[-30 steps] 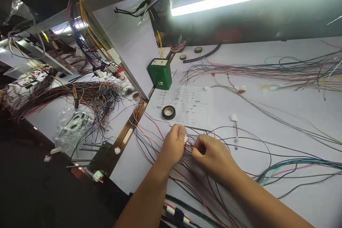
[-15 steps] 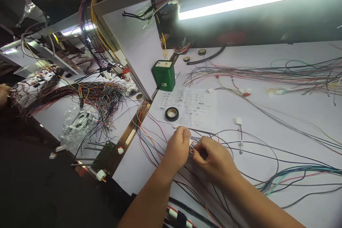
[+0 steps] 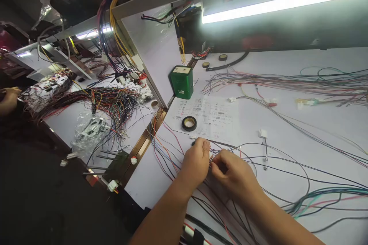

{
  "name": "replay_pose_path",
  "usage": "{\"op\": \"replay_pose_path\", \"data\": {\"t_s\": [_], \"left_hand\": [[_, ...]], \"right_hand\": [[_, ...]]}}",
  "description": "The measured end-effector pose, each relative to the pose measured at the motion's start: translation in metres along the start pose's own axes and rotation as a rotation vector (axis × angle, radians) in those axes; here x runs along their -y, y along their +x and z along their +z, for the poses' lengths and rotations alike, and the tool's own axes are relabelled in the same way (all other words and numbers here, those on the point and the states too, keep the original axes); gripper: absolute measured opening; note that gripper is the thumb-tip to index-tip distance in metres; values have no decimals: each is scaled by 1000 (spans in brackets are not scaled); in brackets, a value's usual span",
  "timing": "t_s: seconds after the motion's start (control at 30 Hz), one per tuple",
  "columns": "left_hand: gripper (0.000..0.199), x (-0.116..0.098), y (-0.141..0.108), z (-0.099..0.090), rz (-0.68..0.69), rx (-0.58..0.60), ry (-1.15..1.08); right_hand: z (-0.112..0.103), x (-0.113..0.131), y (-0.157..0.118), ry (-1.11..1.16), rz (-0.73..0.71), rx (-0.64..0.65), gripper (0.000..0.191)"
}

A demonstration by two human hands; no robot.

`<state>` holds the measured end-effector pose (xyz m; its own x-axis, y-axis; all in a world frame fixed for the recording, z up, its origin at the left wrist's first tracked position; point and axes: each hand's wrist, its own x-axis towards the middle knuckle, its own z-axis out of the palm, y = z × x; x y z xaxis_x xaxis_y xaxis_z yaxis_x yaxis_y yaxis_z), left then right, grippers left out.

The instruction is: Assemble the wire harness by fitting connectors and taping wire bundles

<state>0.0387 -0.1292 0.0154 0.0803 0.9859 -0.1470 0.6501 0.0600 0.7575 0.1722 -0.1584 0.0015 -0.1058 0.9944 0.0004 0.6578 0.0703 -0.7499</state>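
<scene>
My left hand (image 3: 197,160) is closed, thumb up, around a small white connector (image 3: 211,157) that is mostly hidden by the fingers. Thin wires (image 3: 204,189) run out beneath the hands across the white bench. Close against it on the right, my right hand (image 3: 235,170) pinches a wire at the connector with thumb and forefinger; the fingertips hide the exact contact. Just beyond the hands lies a printed wiring sheet (image 3: 221,116), with a roll of black tape (image 3: 189,123) resting on it.
A green box (image 3: 182,84) stands by the partition (image 3: 152,49). Long wires (image 3: 287,80) stretch across the bench's back, and a white connector with a short lead (image 3: 262,133) lies to the right. Left, a wire heap (image 3: 115,103) covers another bench; another person's hand (image 3: 10,99) shows there.
The whole view has shifted slightly, so the bench appears further right. My hands stay together at the connector, with the right fingertips a little closer to the left hand.
</scene>
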Motion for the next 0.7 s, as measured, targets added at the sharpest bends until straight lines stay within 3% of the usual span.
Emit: {"op": "replay_pose_path", "data": {"t_s": [0.37, 0.7], "left_hand": [[27, 2, 2, -1, 15, -17, 23], [28, 1, 2, -2, 18, -24, 71]], "right_hand": [[-6, 0, -1, 44, -61, 36, 7], [-9, 2, -1, 66, 11, 65, 8]]}}
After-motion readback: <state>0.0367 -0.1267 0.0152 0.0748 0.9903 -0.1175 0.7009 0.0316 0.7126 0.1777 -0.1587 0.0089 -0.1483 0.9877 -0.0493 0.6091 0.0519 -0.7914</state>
